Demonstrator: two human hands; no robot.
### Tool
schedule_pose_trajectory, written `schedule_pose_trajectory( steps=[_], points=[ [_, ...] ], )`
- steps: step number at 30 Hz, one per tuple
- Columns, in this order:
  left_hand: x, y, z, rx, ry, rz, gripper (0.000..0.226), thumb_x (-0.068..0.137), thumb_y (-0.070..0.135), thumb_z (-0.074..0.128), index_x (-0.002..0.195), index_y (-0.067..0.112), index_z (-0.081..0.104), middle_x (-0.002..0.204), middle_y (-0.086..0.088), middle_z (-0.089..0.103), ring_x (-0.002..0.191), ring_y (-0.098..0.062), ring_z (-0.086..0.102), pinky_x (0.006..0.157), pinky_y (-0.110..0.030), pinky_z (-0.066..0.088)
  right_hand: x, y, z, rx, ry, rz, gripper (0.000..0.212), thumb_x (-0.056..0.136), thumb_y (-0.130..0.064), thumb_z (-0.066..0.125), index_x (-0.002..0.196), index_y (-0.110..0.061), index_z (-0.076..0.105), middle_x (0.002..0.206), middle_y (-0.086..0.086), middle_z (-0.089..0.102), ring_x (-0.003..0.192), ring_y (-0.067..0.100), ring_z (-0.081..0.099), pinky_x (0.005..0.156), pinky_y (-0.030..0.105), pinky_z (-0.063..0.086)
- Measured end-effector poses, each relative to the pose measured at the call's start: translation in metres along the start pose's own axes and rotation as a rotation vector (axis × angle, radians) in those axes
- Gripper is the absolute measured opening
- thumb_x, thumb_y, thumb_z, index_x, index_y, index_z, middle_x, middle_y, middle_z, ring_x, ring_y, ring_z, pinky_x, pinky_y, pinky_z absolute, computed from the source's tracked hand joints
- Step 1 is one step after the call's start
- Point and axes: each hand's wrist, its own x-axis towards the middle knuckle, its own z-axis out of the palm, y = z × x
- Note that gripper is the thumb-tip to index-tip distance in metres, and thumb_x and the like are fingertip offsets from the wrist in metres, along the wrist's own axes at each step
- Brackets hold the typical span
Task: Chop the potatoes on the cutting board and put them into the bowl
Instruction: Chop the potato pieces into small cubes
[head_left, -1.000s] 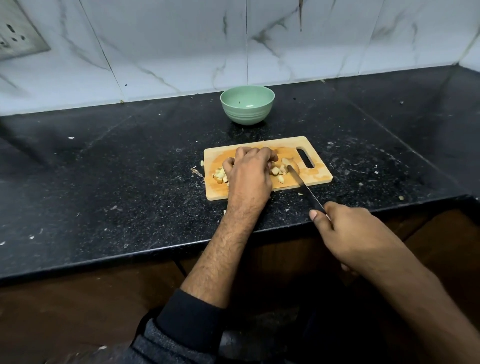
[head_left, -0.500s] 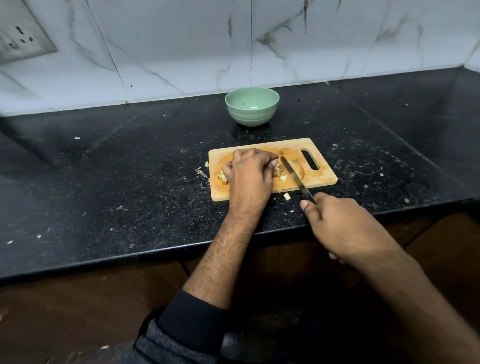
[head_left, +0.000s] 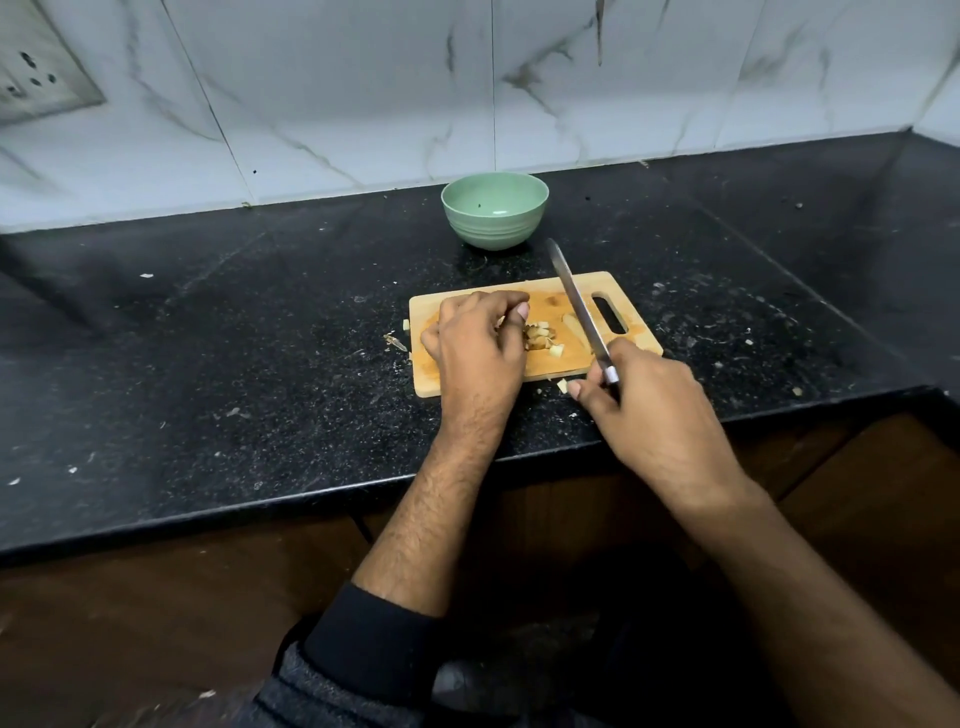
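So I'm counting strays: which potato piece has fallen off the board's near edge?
The pale potato cube on the counter, just beside the right hand's thumb; the other potato pieces lie on the cutting board.

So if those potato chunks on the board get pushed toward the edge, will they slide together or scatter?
Likely scatter: the potato chunks are small, loose and irregular. One stray piece already lies off the cutting board. Probably light, perhaps tumbling rather than rolling far.

the left hand (head_left: 480, 348) covers the cutting board's (head_left: 641, 340) left half and some potato pieces (head_left: 540, 335); the right hand (head_left: 644, 402) hides the knife (head_left: 576, 306) handle.
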Motion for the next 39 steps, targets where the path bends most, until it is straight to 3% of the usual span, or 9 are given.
schedule_pose_trajectory(
  steps=[4, 9, 16, 22, 25, 32, 35, 37, 39],
  points=[
    [-0.002, 0.001, -0.011, -0.136, 0.123, -0.091, 0.014, 0.096, 0.029, 0.063, 0.101, 0.028, 0.075, 0.097, 0.021, 0.067, 0.106, -0.009, 0.053, 0.103, -0.046, 0.035, 0.01, -0.008, 0.016, -0.055, 0.0, 0.015, 0.022, 0.093, -0.038, 0.07, 0.097, -0.027, 0.052, 0.089, -0.01, 0.057, 0.08, 0.017, 0.054, 0.071, 0.033, 0.041],
    [0.002, -0.009, -0.017, -0.245, 0.243, -0.221, 0.017, 0.094, 0.041, 0.058, 0.097, 0.034, 0.073, 0.092, 0.022, 0.067, 0.107, -0.012, 0.061, 0.1, -0.052, 0.046, 0.012, -0.011, 0.019, -0.104, 0.028, 0.011, 0.017, 0.096, -0.03, 0.067, 0.099, -0.027, 0.051, 0.081, -0.01, 0.055, 0.078, 0.02, 0.058, 0.07, 0.033, 0.043],
    [0.005, -0.012, -0.013, -0.234, 0.22, -0.243, 0.024, 0.091, 0.049, 0.053, 0.097, 0.035, 0.072, 0.097, 0.017, 0.071, 0.106, -0.013, 0.064, 0.101, -0.049, 0.047, 0.017, -0.012, 0.025, -0.1, 0.065, 0.028, 0.022, 0.094, -0.04, 0.068, 0.099, -0.025, 0.053, 0.096, -0.005, 0.06, 0.081, 0.018, 0.052, 0.071, 0.034, 0.041],
    [0.005, -0.015, -0.012, -0.229, 0.192, -0.233, 0.024, 0.091, 0.05, 0.053, 0.096, 0.037, 0.072, 0.095, 0.016, 0.072, 0.102, -0.016, 0.065, 0.098, -0.05, 0.049, 0.019, -0.017, 0.029, -0.173, 0.11, 0.028, 0.011, 0.096, -0.026, 0.063, 0.102, -0.023, 0.054, 0.088, -0.005, 0.06, 0.075, 0.019, 0.051, 0.068, 0.033, 0.04],
    [0.005, -0.013, -0.011, -0.219, 0.167, -0.193, 0.02, 0.093, 0.043, 0.057, 0.097, 0.032, 0.074, 0.093, 0.019, 0.071, 0.1, -0.012, 0.064, 0.096, -0.05, 0.049, 0.018, -0.014, 0.025, -0.097, 0.078, 0.042, 0.016, 0.093, -0.024, 0.067, 0.094, -0.025, 0.051, 0.078, -0.01, 0.053, 0.076, 0.02, 0.054, 0.069, 0.033, 0.042],
    [0.003, -0.008, -0.009, -0.198, 0.078, -0.13, 0.014, 0.09, 0.039, 0.061, 0.096, 0.034, 0.073, 0.09, 0.022, 0.069, 0.097, -0.013, 0.064, 0.093, -0.052, 0.05, 0.046, -0.019, 0.025, 0.154, 0.131, -0.009, 0.017, 0.093, -0.021, 0.068, 0.091, -0.028, 0.053, 0.087, -0.007, 0.068, 0.068, 0.017, 0.069, 0.067, 0.038, 0.059],
    [0.002, -0.007, -0.008, -0.146, -0.023, -0.08, 0.01, 0.087, 0.032, 0.073, 0.098, 0.033, 0.074, 0.093, 0.022, 0.067, 0.105, -0.01, 0.057, 0.1, -0.042, 0.037, 0.053, -0.012, 0.025, 0.276, 0.145, 0.006, 0.014, 0.096, -0.017, 0.064, 0.09, -0.026, 0.056, 0.089, -0.006, 0.072, 0.051, 0.009, 0.068, 0.063, 0.036, 0.061],
    [0.001, -0.002, -0.008, -0.005, -0.133, -0.032, 0.017, 0.084, 0.036, 0.078, 0.101, 0.033, 0.075, 0.1, 0.021, 0.066, 0.11, -0.008, 0.048, 0.089, -0.031, 0.021, 0.05, -0.005, 0.021, 0.349, 0.178, 0.027, 0.014, 0.097, -0.013, 0.063, 0.092, -0.025, 0.058, 0.091, -0.009, 0.073, 0.047, 0.007, 0.067, 0.062, 0.032, 0.06],
    [0.001, 0.002, -0.006, 0.133, -0.214, 0.041, 0.027, 0.081, 0.044, 0.079, 0.105, 0.034, 0.075, 0.106, 0.019, 0.065, 0.111, -0.008, 0.043, 0.081, -0.031, 0.016, 0.045, 0.004, 0.018, 0.374, 0.2, 0.052, 0.016, 0.096, -0.011, 0.062, 0.093, -0.025, 0.058, 0.092, -0.012, 0.073, 0.046, 0.006, 0.066, 0.061, 0.028, 0.058]
  ],
)
